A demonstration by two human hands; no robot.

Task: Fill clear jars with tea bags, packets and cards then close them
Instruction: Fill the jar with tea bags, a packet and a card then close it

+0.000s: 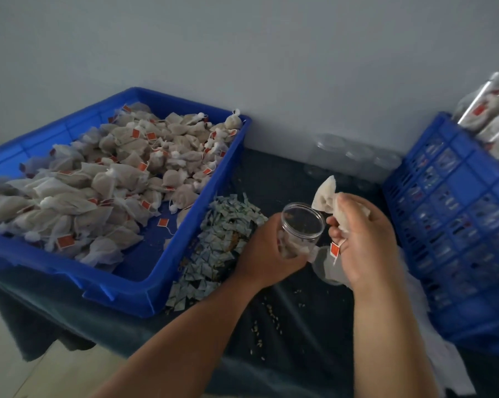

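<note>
Two bare forearms reach in from the lower edge over a desk [294, 349] draped in dark cloth, where loose grains [268, 314] lie scattered between them. A white sheet [443, 360] lies under the right forearm at the desk's right side.

The left hand [267, 248] has its fingers curled round a clear jar [300, 228], holding it off the desk and tilted, its open mouth turned up and toward the right hand. Something pale already sits inside near the bottom. The right hand [366, 242] has its fingers closed on a bunched white tea bag [326, 196], which sticks up above the thumb just beside the jar's rim. An orange tag [334, 249] on a string dangles below the fingers.

Just behind the left wrist, a heap of small printed packets [219, 248] spills across the cloth, lying against the side of a large blue tray [145, 285]. The tray fills the left of the scene and is heaped with tea bags [99, 179], many showing orange tags.

Farther back, against the pale wall [242, 53], a cluster of empty clear jars [354, 159] stands on the desk. At the right a blue slatted crate [455, 225] sits tilted, with filled jars [489, 110] blurred at its top.
</note>
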